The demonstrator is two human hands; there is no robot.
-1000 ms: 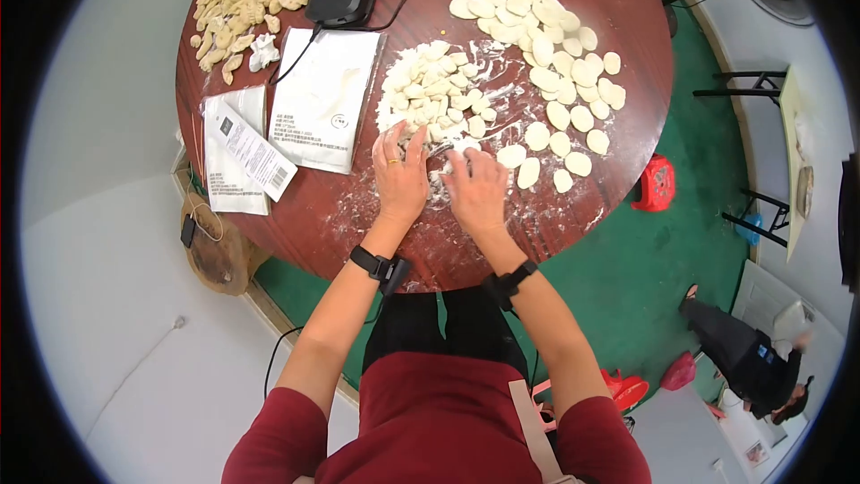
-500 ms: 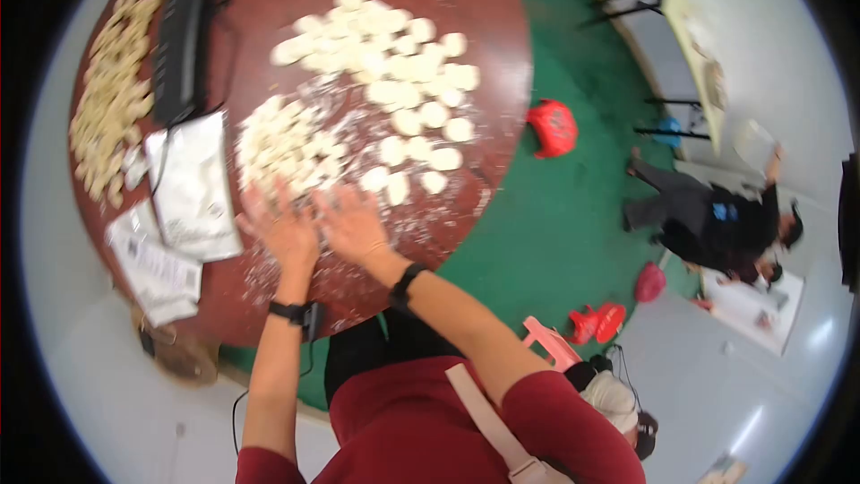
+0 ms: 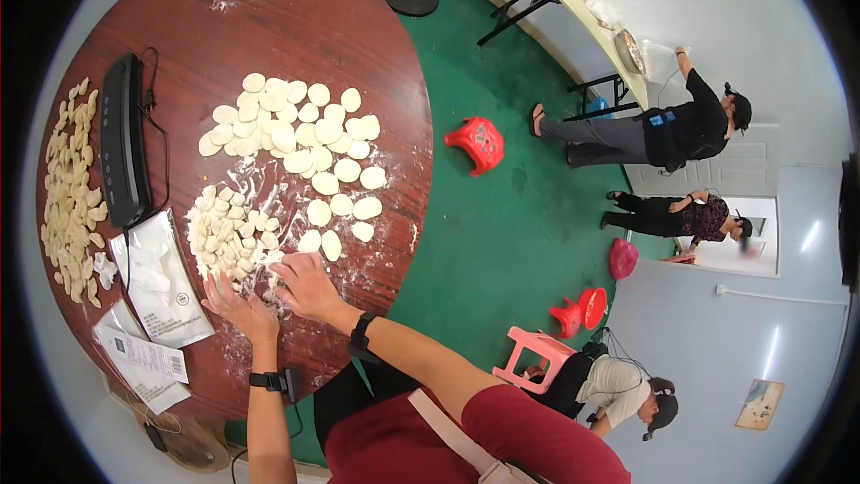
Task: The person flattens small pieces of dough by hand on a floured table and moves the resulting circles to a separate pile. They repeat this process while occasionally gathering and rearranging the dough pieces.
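On the round wooden table, a heap of small dough lumps [image 3: 224, 233] lies dusted with flour. At the heap's lower edge is my left hand [image 3: 242, 312], its fingers stretched out and touching the nearest lumps. Beside it, my right hand [image 3: 306, 289] has fingers apart and slightly bent over floury wood, just below the heap. Nothing shows gripped in either hand, though what lies under the right fingers is hidden. Flattened dough rounds [image 3: 300, 159] spread above and to the right of the heap, some overlapping.
Left of the heap lie a black appliance with a cord [image 3: 125, 143], white printed bags [image 3: 166, 296] and many shaped dough pieces [image 3: 67, 215]. A red stool [image 3: 479, 145] and a pink stool [image 3: 537, 358] stand on the green floor. Several people are about the room.
The view has swung, so the table sits lower and further left, and more people show. My hands stay by the heap; the right one's fingers are more bent.
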